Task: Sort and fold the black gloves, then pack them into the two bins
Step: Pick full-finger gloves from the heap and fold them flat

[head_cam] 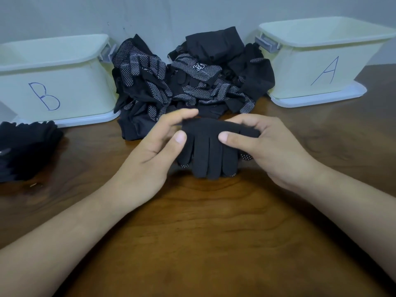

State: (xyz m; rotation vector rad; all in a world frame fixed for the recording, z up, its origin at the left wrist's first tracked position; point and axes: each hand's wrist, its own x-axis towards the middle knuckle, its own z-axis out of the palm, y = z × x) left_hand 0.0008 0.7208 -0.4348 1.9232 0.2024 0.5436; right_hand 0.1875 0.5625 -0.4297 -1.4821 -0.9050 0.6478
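gripping black glove (206, 151), left hand (150, 159), right hand (272, 151) fingers clamped, glove heap (192, 78) behind, between bin b (64, 88), bin a (310, 67)

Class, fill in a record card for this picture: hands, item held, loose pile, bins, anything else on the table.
left hand: pinches the glove's upper edge
right hand: pinches the same edge, thumb in front
glove: black, fingers hanging down
pile: black dotted gloves heaped against the wall, between the bins
bin B: cream, on the left
bin A: cream, on the right
side stack: dark gloves, far left on the table
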